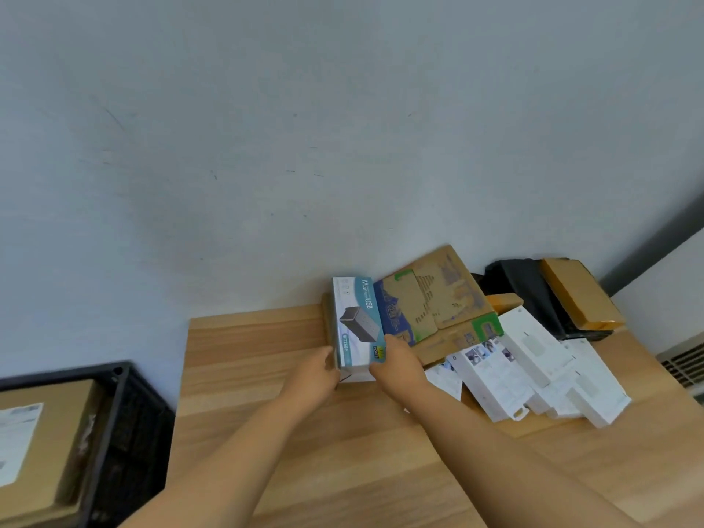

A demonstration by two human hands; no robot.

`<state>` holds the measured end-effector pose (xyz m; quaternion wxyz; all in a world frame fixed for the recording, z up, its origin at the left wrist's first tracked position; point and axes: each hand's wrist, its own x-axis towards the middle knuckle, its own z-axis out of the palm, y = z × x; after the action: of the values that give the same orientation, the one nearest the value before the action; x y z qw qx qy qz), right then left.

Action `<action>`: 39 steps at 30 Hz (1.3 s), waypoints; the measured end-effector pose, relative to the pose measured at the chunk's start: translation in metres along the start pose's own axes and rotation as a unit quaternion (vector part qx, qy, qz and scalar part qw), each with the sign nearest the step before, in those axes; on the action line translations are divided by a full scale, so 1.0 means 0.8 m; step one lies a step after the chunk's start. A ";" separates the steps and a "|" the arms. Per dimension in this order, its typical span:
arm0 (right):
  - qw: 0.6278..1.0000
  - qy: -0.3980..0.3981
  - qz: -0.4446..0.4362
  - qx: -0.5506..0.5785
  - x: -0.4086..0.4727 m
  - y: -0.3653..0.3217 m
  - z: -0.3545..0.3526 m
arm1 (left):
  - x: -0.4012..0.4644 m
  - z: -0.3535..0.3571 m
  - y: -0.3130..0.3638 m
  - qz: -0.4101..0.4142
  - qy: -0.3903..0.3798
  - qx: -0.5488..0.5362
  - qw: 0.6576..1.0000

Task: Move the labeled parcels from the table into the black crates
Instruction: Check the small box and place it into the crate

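Hands: left hand (318, 369) and right hand (396, 362) grip the USB box (356, 322) from either side.
Box: far on the table (266, 375), beside cardboard parcels (438, 299).
Crate (114, 413): near left, holding a labelled carton (42, 440).

Your wooden table (266, 405) stands against the wall. At its far edge lies a flattened cardboard box (445, 299) with green tape, and right of that a black bag (529, 291) with a brown parcel (579, 291) on top. Nearer you, white product boxes (533, 375) lie heaped and overlapping. A teal-and-white USB box (356, 322) stands at the cardboard's left.
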<state>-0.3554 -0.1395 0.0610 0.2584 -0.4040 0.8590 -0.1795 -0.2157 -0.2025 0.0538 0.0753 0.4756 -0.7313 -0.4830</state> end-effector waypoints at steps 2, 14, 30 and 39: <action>0.999 -0.022 0.020 0.034 0.015 -0.002 0.003 | 0.011 0.002 0.004 -0.011 -0.011 -0.023 1.000; 0.973 -0.131 0.091 0.164 0.042 -0.011 -0.010 | 0.022 -0.009 0.017 -0.077 0.013 -0.094 0.993; 0.939 -0.079 -0.165 0.290 -0.028 -0.088 -0.169 | -0.074 -0.091 0.158 0.025 0.281 -0.191 0.940; 0.889 0.007 -0.298 0.348 -0.068 -0.149 -0.285 | -0.117 -0.158 0.277 0.170 0.345 -0.148 0.911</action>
<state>-0.3888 -0.1464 0.3217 0.3105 -0.5241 0.5822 -0.5385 -0.2311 -0.1930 0.3249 0.4734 0.4645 -0.6498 -0.3713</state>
